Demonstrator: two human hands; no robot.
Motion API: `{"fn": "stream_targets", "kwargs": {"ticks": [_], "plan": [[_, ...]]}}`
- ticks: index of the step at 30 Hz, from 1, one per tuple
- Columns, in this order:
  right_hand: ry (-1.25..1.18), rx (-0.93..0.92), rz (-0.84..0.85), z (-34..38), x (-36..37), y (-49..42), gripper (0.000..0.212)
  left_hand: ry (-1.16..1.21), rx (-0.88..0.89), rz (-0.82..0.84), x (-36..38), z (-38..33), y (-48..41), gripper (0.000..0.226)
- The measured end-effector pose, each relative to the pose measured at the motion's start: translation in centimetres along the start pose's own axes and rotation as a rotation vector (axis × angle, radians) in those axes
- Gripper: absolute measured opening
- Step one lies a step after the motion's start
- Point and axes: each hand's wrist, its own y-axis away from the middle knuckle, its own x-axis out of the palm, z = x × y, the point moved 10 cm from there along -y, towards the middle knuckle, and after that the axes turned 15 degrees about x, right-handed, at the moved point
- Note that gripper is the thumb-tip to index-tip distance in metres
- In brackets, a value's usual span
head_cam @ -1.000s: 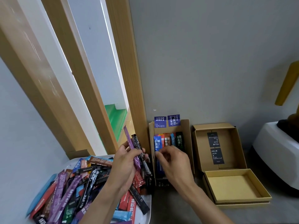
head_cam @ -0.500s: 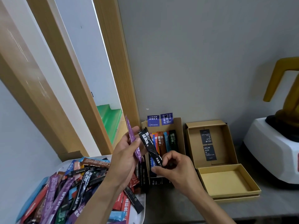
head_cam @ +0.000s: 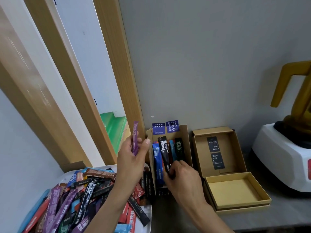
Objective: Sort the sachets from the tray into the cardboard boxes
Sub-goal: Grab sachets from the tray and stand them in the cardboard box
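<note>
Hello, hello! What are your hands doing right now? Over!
Left hand holds purple sachet. Right hand pinches black sachet at cardboard box. Nothing blocking.

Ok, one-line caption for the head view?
Right hand slots a black sachet into the sachet-filled cardboard box; left hand holds a purple sachet.

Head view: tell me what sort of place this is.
Probably an indoor coffee corner or pantry: a grey counter against a wall, a white appliance with an amber jug, and a tray heaped with sachets.
</note>
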Motion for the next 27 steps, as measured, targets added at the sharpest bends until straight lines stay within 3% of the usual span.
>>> {"fn": "stream_targets", "kwargs": {"ticks": [5, 12, 14, 18, 21, 27], "plan": [[0.113, 0.081, 0.023, -0.1, 2.5, -1.5, 0.034, 0.201, -0.195, -0.002, 0.4, 2.4, 1.3, 0.029], [0.063, 0.076, 0.065, -0.5, 3.0, -1.5, 0.023, 0.388, -0.279, -0.007, 0.4, 3.5, 2.7, 0.028], [-0.14, 0.075, 0.088, 0.3, 1.5, -0.8, 0.022, 0.403, -0.279, -0.026, 0.2, 3.6, 2.7, 0.029], [-0.784, 0.221, 0.523, 1.9, 1.7, 1.2, 0.038, 0.371, -0.263, 0.015, 0.2, 3.4, 2.5, 0.041], [-1.003, 0.305, 0.652, 1.4, 2.4, 1.4, 0.033, 0.426, -0.259, 0.087, 1.4, 2.8, 2.3, 0.049], [-0.866, 0.208, 0.359, -0.9, 0.9, 0.6, 0.024, 0.351, -0.173, 0.146, 2.3, 1.8, 1.9, 0.032]]}}
